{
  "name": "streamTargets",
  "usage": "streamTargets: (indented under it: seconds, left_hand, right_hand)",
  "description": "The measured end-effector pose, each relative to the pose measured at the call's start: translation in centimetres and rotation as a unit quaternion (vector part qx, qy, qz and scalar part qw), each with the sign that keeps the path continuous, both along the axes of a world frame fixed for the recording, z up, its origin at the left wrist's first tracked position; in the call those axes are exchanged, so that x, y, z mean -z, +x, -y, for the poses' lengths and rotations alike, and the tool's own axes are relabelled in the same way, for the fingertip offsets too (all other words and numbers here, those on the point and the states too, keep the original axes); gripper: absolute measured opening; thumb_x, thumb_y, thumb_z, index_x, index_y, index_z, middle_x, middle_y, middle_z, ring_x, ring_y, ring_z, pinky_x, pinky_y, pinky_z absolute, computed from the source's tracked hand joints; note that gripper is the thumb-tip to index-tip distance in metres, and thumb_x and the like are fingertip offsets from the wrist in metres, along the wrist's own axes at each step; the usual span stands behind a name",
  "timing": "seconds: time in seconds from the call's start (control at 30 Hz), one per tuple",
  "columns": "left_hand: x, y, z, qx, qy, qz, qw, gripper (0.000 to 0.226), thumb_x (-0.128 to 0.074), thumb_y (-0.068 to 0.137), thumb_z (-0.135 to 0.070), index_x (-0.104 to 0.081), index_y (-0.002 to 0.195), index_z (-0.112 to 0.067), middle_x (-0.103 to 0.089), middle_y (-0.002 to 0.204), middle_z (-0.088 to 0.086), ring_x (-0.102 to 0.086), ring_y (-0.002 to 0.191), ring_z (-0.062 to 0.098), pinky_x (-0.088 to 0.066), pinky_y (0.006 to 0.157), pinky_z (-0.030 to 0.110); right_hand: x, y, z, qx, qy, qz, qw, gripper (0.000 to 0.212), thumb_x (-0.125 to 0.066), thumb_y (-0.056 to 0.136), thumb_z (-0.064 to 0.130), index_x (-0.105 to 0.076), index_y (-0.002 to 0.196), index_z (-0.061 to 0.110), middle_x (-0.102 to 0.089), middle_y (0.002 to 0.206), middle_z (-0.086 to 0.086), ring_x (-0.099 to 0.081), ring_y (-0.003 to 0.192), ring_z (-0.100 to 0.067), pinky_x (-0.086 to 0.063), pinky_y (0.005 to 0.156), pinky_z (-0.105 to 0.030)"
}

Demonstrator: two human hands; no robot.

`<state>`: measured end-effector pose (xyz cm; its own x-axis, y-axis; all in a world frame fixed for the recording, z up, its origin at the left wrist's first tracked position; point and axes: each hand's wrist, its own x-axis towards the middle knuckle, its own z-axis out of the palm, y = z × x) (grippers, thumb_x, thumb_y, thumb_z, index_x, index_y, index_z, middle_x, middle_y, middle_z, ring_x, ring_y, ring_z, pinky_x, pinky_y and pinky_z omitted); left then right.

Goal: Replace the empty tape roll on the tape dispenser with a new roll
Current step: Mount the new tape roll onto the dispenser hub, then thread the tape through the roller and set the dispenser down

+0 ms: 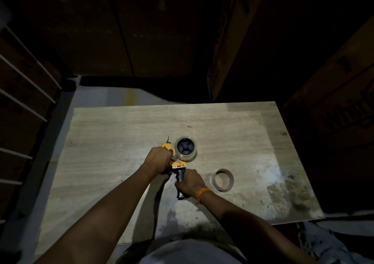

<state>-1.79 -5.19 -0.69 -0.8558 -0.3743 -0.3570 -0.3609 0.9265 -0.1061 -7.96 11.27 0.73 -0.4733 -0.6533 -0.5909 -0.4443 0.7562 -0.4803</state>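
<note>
Hands (157,158) gripping tape dispenser (178,162), new roll (186,147) mounted

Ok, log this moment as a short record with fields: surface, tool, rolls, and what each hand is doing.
surface: wooden board, stained at the near right
tool: yellow and black tape dispenser
roll on dispenser: clear tape roll, seated on the black hub
roll off dispenser: empty cardboard core, lying on the board right of the handle
left hand: grips the yellow front end
right hand: wrapped round the black handle
</note>
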Motion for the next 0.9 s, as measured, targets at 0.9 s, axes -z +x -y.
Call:
streamTargets:
  seconds: [0.9]
  left_hand:
    - [-1.6,6.1,-0.1,-0.081,0.155,-0.239,0.955,0.015,-0.064,0.092,-0.031,-0.07,0.095,-0.017,-0.072,0.086,0.008,-0.067,0.078,0.032,-0.041,0.059,0.033]
  right_hand:
    - [-0.9,-1.0,-1.4,-0.047,-0.026,-0.01,0.998,0.044,-0.071,0.087,0.036,-0.037,0.06,0.025,-0.041,0.059,0.003,-0.045,0.058,-0.017,-0.031,0.052,-0.029]
